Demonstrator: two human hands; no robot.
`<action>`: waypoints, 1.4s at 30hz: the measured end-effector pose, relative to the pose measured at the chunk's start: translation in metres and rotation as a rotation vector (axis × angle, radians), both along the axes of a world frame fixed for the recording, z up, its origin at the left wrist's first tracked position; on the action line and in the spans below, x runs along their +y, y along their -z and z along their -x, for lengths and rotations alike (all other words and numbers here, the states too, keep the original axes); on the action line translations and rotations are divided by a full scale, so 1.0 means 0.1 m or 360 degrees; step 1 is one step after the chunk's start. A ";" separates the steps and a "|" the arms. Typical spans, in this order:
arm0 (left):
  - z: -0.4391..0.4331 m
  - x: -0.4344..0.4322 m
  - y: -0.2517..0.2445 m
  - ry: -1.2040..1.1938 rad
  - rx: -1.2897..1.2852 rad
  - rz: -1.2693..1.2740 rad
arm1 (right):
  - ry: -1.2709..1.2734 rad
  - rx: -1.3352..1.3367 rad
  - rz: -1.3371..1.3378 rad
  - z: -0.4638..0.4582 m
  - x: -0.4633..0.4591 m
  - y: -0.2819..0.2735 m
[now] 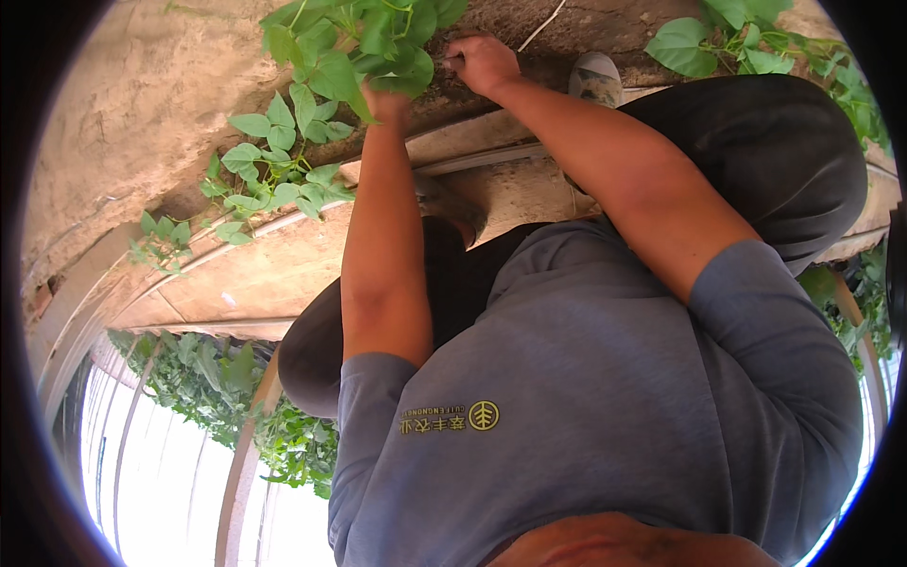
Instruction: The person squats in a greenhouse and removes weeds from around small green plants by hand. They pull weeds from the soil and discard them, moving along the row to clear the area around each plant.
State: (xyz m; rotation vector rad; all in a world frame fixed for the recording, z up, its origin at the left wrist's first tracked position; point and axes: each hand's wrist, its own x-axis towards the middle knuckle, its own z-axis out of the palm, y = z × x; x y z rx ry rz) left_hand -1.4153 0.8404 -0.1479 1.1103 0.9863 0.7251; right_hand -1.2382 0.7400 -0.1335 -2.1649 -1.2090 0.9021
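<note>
My left hand point(387, 103) reaches in under the broad leaves of a green leafy plant point(340, 67) at the top; the leaves hide its fingers and whatever they touch. Just to its right, low over the dark soil point(453, 99), my right hand point(485, 62) has its thumb and fingers drawn together on a small dark object point(452, 62), too small to name. The two hands are apart. Trailing stems with smaller leaves point(266, 177) run down and to the left of my left hand.
A pale thin stick point(542, 27) lies beyond my right hand. Another leafy plant point(684, 46) grows at the upper right. My shoe point(595, 78) stands by the bed's edge, where a pale narrow strip point(489, 157) runs across. More foliage point(205, 375) and posts stand behind me.
</note>
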 end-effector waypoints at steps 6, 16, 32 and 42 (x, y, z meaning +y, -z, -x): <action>0.07 0.06 0.07 -0.0185 -0.0069 0.0682 | -0.0086 -0.0576 -0.0111 -0.31 -0.06 0.10; 0.11 0.13 -0.05 0.0190 -0.0132 0.0765 | 0.0236 -0.0677 -0.0220 -0.75 0.19 0.19; 0.01 0.13 -0.19 0.0217 0.0130 0.0611 | 0.0226 0.0109 -0.0900 0.06 0.30 -0.17; 0.07 0.16 -0.13 0.0196 0.0153 0.0693 | 0.0267 0.0048 -0.0892 -0.01 0.34 -0.27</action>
